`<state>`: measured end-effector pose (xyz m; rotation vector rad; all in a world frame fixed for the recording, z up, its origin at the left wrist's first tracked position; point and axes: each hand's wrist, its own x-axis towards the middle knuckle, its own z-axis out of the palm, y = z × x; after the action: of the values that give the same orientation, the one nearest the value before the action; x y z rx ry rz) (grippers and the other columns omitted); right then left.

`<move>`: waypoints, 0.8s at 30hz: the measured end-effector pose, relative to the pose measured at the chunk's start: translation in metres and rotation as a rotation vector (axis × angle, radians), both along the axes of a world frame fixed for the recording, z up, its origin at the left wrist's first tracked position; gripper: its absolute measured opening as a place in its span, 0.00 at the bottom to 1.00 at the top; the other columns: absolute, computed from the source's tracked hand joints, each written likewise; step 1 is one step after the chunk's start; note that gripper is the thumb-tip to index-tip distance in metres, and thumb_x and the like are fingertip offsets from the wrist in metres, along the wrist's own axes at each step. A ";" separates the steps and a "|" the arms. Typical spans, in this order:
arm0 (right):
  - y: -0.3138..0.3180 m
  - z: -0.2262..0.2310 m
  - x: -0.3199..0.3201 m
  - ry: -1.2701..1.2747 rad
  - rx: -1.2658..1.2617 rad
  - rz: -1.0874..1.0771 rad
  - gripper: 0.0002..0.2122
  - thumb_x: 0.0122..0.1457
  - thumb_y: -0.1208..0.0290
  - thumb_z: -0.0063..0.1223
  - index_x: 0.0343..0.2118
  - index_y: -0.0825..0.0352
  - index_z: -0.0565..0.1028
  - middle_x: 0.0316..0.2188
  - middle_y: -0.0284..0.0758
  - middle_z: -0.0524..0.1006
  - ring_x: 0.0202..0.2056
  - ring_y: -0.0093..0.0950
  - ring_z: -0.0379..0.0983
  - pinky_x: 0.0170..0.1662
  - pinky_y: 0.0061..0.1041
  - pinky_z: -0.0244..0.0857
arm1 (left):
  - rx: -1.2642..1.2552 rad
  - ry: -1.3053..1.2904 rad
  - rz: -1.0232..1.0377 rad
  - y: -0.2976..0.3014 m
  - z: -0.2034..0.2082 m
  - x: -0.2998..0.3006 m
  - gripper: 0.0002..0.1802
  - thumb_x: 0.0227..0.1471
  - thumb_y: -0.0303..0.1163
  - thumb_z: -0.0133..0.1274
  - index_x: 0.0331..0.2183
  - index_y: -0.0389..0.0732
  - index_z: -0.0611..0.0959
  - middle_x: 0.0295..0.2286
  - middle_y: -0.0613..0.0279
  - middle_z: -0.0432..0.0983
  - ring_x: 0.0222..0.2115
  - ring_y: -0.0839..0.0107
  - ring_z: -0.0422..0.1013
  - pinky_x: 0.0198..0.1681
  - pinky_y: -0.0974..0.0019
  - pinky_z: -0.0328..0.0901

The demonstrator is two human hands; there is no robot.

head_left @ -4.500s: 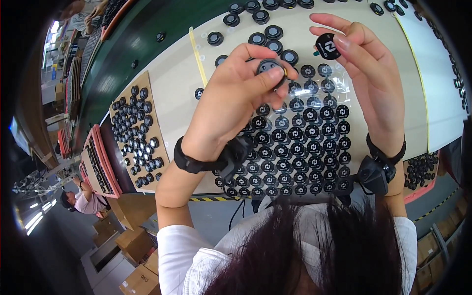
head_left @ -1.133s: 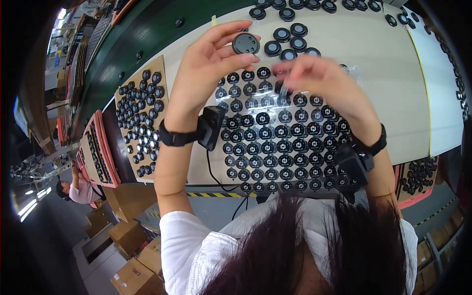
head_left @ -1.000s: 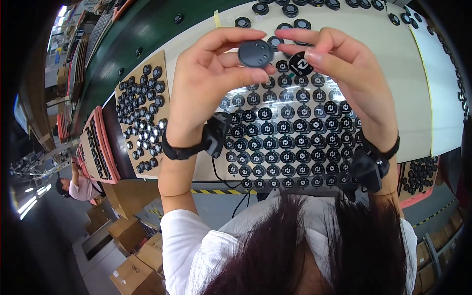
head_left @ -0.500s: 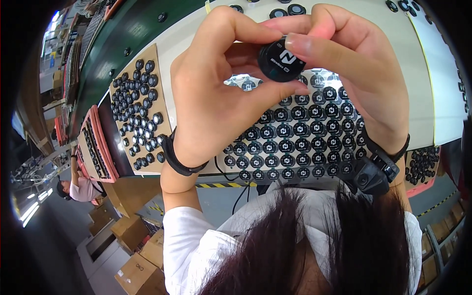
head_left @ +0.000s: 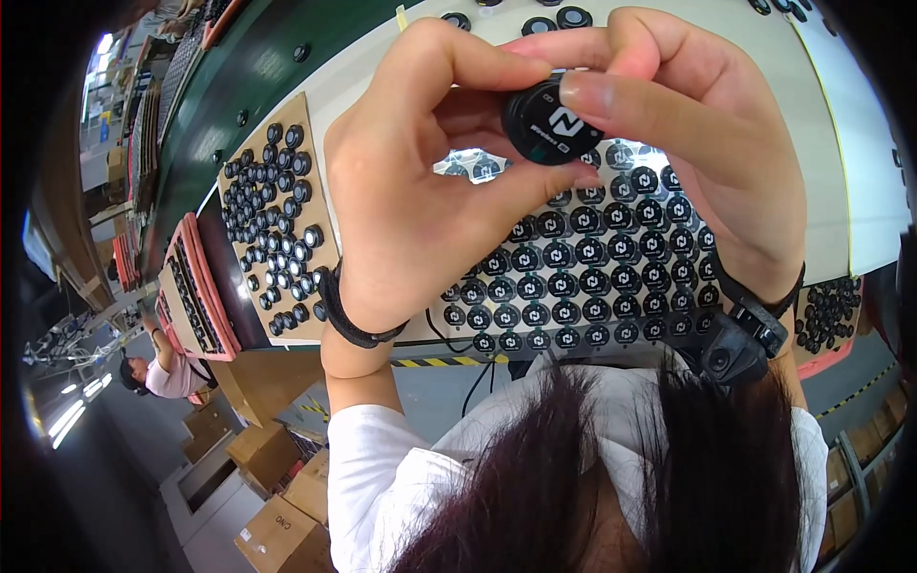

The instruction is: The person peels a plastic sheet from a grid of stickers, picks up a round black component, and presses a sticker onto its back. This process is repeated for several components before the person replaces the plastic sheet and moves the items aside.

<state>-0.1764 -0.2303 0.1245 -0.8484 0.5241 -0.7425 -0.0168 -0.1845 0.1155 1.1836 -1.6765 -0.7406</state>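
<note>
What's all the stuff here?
disc: one, black, top centre
label: one, black, over disc's face
other labels: many, black, below
other discs: many, black, left, top, right
boards: at least two, brown, left
table: one, beige, middle
surface: one, green, upper left
trays: at least two, pink, both sides
boxes: several, brown, lower corners
co-worker: at least one, pink top, left
wristbands: two, black, both wrists
left hand: one, bare, around disc
right hand: one, bare, thumb on label

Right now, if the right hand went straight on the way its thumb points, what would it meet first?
The black round disc with a white emblem: the right hand's thumb appears to touch it. Beyond it, probably the left hand's fingers, though depth is unclear.
</note>
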 end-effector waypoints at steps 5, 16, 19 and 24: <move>-0.005 -0.023 0.008 -0.035 -0.062 0.018 0.05 0.52 0.82 0.47 0.21 0.71 0.66 0.39 0.53 0.69 0.40 0.27 0.69 0.40 0.19 0.64 | -0.032 0.054 -0.099 -0.003 -0.007 0.007 0.24 0.26 0.09 0.59 0.32 0.29 0.69 0.33 0.56 0.67 0.35 0.69 0.69 0.40 0.69 0.67; 0.005 -0.020 0.015 -0.148 -0.102 -0.055 0.05 0.52 0.82 0.47 0.22 0.71 0.66 0.38 0.50 0.70 0.38 0.26 0.69 0.39 0.17 0.64 | -0.064 0.038 -0.044 -0.002 -0.005 0.005 0.25 0.26 0.08 0.58 0.32 0.29 0.69 0.32 0.54 0.67 0.34 0.68 0.69 0.39 0.68 0.68; 0.009 -0.011 0.015 -0.131 -0.121 -0.105 0.04 0.53 0.82 0.47 0.23 0.72 0.66 0.37 0.49 0.71 0.38 0.24 0.69 0.39 0.17 0.65 | -0.073 0.031 -0.017 0.000 -0.006 0.005 0.25 0.26 0.08 0.58 0.32 0.29 0.69 0.32 0.54 0.68 0.34 0.67 0.69 0.38 0.69 0.69; -0.003 -0.037 0.026 -0.216 -0.476 -0.191 0.04 0.52 0.81 0.47 0.24 0.72 0.66 0.36 0.46 0.71 0.36 0.22 0.70 0.37 0.16 0.65 | -0.095 0.026 0.033 0.001 -0.006 0.003 0.25 0.25 0.09 0.59 0.32 0.29 0.69 0.32 0.54 0.68 0.34 0.67 0.69 0.38 0.70 0.68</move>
<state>-0.1504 -0.2333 0.0875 -1.1510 0.2358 -1.1473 -0.0137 -0.1835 0.1091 1.1285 -1.6489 -0.6462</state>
